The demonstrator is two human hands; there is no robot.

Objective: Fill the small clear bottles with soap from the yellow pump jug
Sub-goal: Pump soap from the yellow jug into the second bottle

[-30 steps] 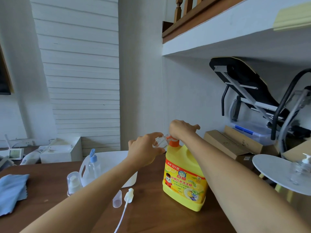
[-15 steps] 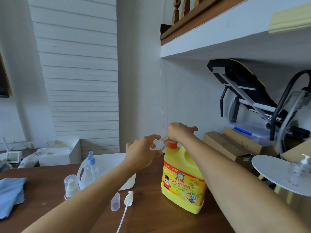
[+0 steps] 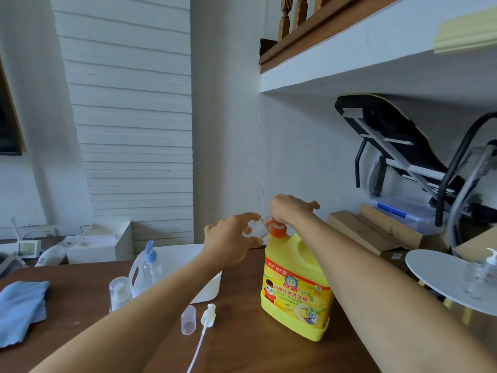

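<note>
The yellow jug (image 3: 294, 286) stands upright on the brown table (image 3: 242, 345), right of centre, with its long axis vertical and its printed label facing the near side. Its orange pump (image 3: 277, 231) sits on top, and the spout appears to point left. Judged by its bulk, the jug is heavy and stable, with stiff walls. It should not need steadying under a straight downward press, but a sideways push could slide it on the smooth wood. The right hand (image 3: 289, 210) rests on top of the pump head with the thumb sticking out to the right; whether the fingers curl round the head cannot be told. The left hand (image 3: 231, 238) grips the small clear bottle (image 3: 255, 229) between thumb and curled fingers, just left of the pump and off the table. The bottle looks light, rigid and smooth, and soap on its wall would make it slippery. Hold it round the body, leaving the mouth clear. Its long axis is tilted, with the mouth toward the spout on the right; the exact angle is hard to read through the clear plastic. A loose pump top (image 3: 207, 317) with its tube lies near, left of the jug.
</note>
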